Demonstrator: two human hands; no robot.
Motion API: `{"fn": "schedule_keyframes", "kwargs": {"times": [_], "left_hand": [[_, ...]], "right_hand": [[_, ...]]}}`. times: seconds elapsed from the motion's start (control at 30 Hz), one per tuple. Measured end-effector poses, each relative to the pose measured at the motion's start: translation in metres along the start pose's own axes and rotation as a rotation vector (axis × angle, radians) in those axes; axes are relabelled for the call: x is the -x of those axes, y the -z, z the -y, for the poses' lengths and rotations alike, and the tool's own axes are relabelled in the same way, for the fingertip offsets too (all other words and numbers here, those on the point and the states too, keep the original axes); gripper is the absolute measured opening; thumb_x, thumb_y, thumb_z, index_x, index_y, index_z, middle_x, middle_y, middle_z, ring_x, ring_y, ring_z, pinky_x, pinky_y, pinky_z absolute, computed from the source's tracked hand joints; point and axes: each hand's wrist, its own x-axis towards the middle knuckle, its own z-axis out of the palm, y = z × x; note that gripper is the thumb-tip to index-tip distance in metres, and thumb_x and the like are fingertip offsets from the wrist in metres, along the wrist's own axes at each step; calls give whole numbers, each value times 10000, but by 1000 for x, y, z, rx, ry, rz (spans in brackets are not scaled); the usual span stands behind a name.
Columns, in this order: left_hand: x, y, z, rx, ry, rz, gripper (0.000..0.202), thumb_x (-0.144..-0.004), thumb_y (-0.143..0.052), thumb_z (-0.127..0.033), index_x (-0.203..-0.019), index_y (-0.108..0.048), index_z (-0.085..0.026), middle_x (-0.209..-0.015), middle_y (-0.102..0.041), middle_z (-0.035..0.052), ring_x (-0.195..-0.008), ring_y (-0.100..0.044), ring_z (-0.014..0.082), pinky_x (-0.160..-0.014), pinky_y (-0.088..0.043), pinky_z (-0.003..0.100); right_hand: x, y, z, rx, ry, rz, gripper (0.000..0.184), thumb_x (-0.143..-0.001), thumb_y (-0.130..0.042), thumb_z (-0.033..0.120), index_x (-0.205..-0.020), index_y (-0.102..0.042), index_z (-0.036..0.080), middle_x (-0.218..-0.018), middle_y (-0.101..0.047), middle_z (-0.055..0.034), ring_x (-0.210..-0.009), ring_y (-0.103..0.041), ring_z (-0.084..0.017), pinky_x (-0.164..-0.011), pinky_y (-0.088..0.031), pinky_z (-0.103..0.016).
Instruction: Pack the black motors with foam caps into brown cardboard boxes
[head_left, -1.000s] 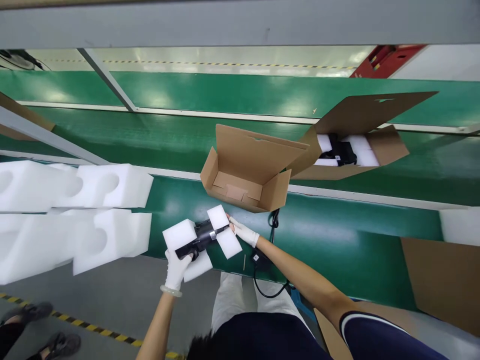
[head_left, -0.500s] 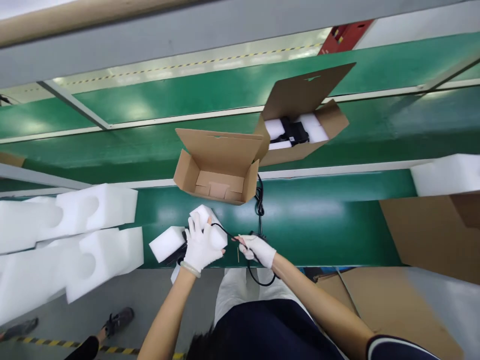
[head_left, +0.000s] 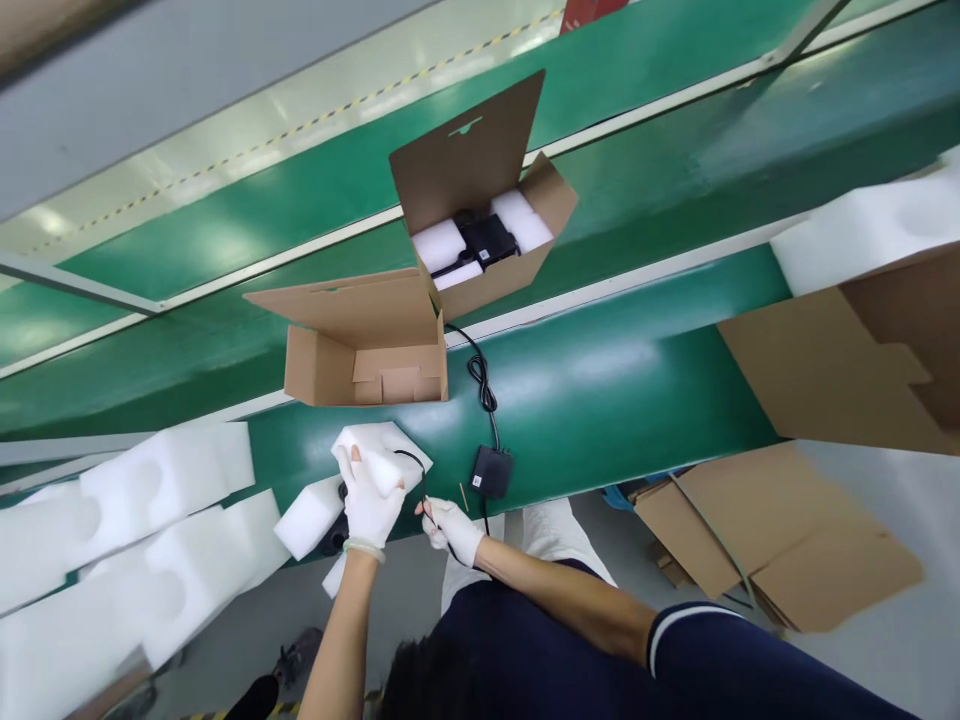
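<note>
My gloved left hand (head_left: 369, 502) presses down on a white foam block (head_left: 386, 455) fitted on a black device (head_left: 335, 535), whose other end carries a second foam block (head_left: 309, 516), at the near edge of the green belt (head_left: 600, 390). My gloved right hand (head_left: 452, 527) pinches the thin black cable (head_left: 420, 480) that loops from the device. The cable's black adapter (head_left: 490, 470) lies on the belt just to the right, its cord (head_left: 480, 375) running up toward an open empty cardboard box (head_left: 360, 345).
A second open box (head_left: 487, 235) behind holds a foam-packed black device. Stacks of white foam inserts (head_left: 127, 530) lie at the left, another foam piece (head_left: 862, 230) at the right. Flat cardboard (head_left: 832, 370) lies at the right and on the floor. Someone's shoe (head_left: 296, 655) shows below.
My view has tilted and shifted right. My right hand let go near the adapter and moved left to pinch the cable by the foam; my left hand stays on the foam block.
</note>
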Motion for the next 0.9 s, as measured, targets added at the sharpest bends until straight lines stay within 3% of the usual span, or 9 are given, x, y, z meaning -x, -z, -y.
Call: {"fn": "schedule_keyframes", "kwargs": {"times": [0.13, 0.37, 0.5, 0.63, 0.77, 0.9], "left_hand": [[-1, -2, 0, -22, 3, 5, 991, -703, -637, -394, -1492, -86, -158, -1556, -41, 211, -1231, -463, 433, -898, -485, 506], [1, -5, -5, -51, 13, -17, 1007, -704, -649, -411, -1494, -84, -144, -1548, -62, 234, -1242, -450, 433, -896, -489, 511], [3, -4, -6, -74, 8, -15, 991, -721, -639, -427, -1493, -88, -137, -1543, -65, 247, -1200, -480, 455, -880, -487, 545], [6, -3, -6, -95, -10, -16, 993, -731, -628, -462, -1493, -92, -118, -1542, -71, 248, -1126, -526, 467, -851, -490, 567], [9, -3, -9, -86, -23, -28, 981, -740, -615, -488, -1491, -111, -109, -1542, -76, 245, -1112, -537, 447, -849, -498, 543], [11, -4, -11, -100, -18, -37, 985, -736, -624, -491, -1490, -119, -108, -1538, -86, 252, -1119, -529, 456, -853, -493, 549]], "right_hand": [[-12, 1, 2, 128, 80, -42, 359, -786, -535, 541, -731, -505, 187, -448, -403, 73, -364, -260, -55, -401, -184, -200], [-25, -6, -2, 132, 59, -63, 252, -810, -473, 427, -736, -498, 188, -489, -478, 51, -362, -313, -61, -377, -215, -189], [-23, 13, 9, 98, 89, -126, 214, -772, -528, 382, -857, -490, 189, -619, -550, 34, -412, -401, -65, -400, -291, -183], [-41, 29, 34, 182, 159, -283, 347, -691, -652, 280, -991, -490, 212, -650, -512, 65, -462, -409, -66, -432, -318, -182], [-57, 31, 48, 177, 172, -173, 434, -664, -684, 236, -1063, -516, 218, -694, -544, 53, -501, -430, -73, -454, -336, -188], [-58, 32, 41, 131, 168, -122, 432, -708, -638, 263, -1118, -515, 209, -591, -477, 84, -408, -326, -46, -396, -254, -174]]}}
